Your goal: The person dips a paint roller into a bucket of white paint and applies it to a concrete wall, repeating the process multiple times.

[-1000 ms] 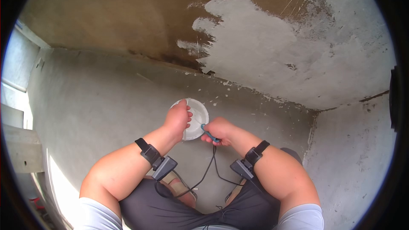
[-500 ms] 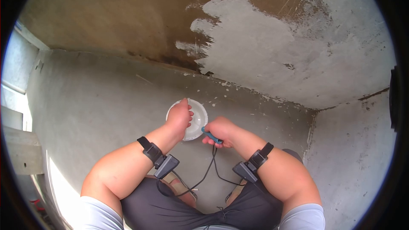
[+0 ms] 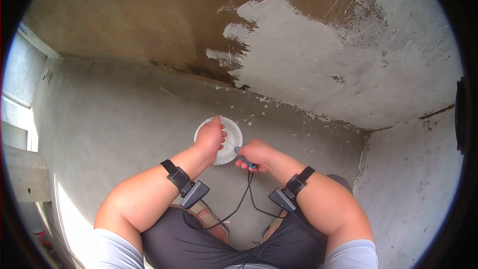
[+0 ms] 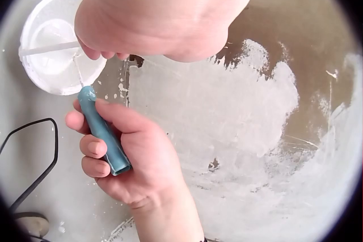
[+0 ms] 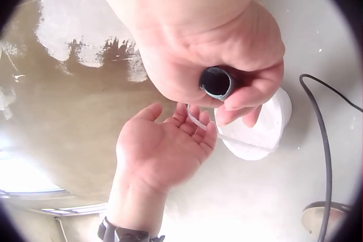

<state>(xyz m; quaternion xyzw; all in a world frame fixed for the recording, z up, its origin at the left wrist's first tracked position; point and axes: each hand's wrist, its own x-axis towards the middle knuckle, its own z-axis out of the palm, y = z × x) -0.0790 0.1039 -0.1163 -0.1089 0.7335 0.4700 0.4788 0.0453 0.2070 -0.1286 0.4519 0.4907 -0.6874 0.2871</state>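
A small white bucket (image 3: 238,132) with pale wet stuff on its inside hangs in front of the knees. My left hand (image 3: 209,137) grips its white carrying strap (image 4: 52,49); in the right wrist view the strap runs across the curled fingers of that upturned hand. My right hand (image 3: 257,153) wraps its fingers round the teal handle (image 4: 106,131) of a tool at the bucket's near right side. From the handle a thin rod (image 4: 78,70) reaches over the bucket's inside; the tool's head is hidden. The handle's hollow end (image 5: 217,82) faces the right wrist camera.
The wall (image 3: 294,40) ahead is brown on the left and patchily coated pale on the right. White spatters dot the grey floor (image 3: 134,114) along its foot. A black cable (image 3: 244,197) loops between the forearms, above the person's sandalled feet. Another wall (image 3: 408,184) stands at right.
The bucket and left hand have shifted slightly left. My right hand drew the tool back a little towards the right, then brought it back over the bucket's rim.
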